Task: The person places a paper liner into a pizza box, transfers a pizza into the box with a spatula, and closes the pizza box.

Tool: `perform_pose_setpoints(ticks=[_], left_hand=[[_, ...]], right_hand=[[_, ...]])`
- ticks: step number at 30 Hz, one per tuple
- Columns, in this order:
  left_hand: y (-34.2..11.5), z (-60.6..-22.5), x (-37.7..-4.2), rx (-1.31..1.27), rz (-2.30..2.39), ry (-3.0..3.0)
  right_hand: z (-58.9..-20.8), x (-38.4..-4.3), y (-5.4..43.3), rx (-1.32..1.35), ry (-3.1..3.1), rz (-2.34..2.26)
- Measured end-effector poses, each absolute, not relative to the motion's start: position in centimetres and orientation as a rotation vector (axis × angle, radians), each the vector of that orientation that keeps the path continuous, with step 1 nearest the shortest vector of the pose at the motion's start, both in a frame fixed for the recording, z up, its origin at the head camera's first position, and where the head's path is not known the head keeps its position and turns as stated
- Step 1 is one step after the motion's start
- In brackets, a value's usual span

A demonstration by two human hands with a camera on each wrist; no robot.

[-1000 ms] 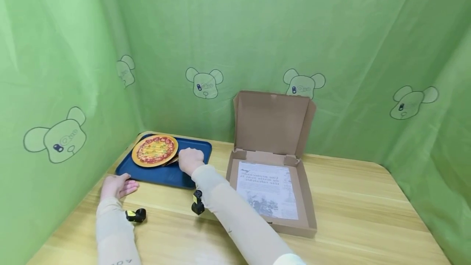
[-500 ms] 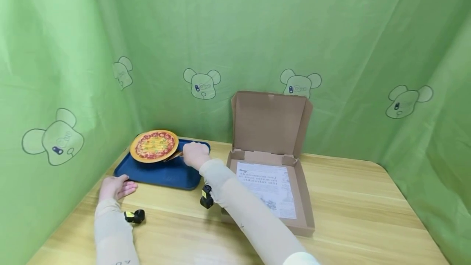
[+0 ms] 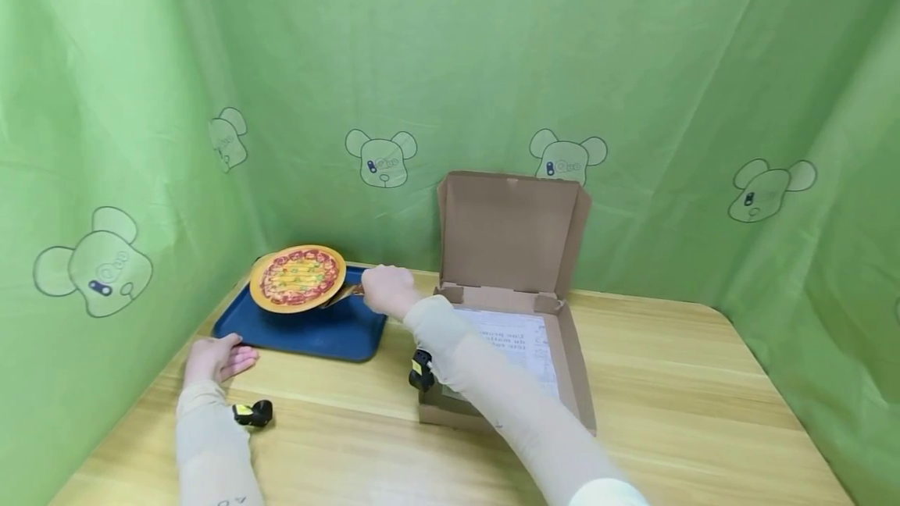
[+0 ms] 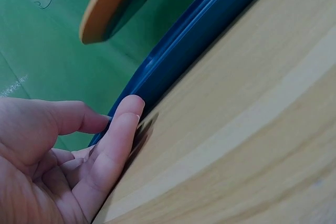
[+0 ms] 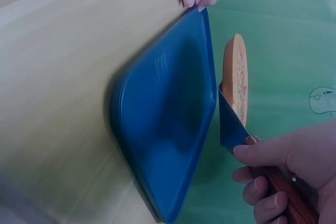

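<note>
My right hand (image 3: 390, 289) grips the wooden handle of a pizza server (image 5: 287, 192), thumb lying forward near the blade. On its blade rests a toy-like round pizza (image 3: 298, 279) with a yellow crust rim and red and yellow toppings. The right wrist view has the pizza (image 5: 237, 77) raised off the blue tray (image 5: 163, 98), a gap showing between them. At the tray's near left corner, my left hand (image 3: 211, 360) pinches the tray edge (image 4: 173, 48), thumb on the rim and fingers along the outer side.
An open cardboard pizza box (image 3: 508, 233) stands right of the tray, lid upright, with a printed paper sheet (image 3: 534, 338) inside. My right forearm crosses over the box's front. Green curtains (image 3: 422, 61) enclose the wooden table (image 3: 675, 381) at the back and sides.
The right hand has moved right and slightly up, with the pizza rising off the tray on the server. The left hand stays at the tray corner.
</note>
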State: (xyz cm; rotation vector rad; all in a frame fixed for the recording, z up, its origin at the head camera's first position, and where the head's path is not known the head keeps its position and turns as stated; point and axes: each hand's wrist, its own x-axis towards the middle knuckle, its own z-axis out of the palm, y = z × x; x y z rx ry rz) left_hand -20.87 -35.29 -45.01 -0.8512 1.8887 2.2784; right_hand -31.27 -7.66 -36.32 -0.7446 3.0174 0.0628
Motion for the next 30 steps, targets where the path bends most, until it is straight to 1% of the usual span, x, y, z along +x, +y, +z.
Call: perform_pose_setpoints(ticks=[15, 20, 30], left_hand=[[-35.2, -44.7, -20.6, -0.819, 2.304, 1.846], [-35.2, -44.8, -20.6, -0.820, 2.306, 1.852], [-35.4, -45.0, -20.6, -0.811, 2.304, 1.858]], right_hand=[[-34.3, -29.2, -3.3, -0.847, 3.012, 0.071], [-34.2, -29.1, -1.7, -0.866, 3.022, 0.044], [-34.5, -28.3, 0.7, -0.820, 3.039, 0.073]])
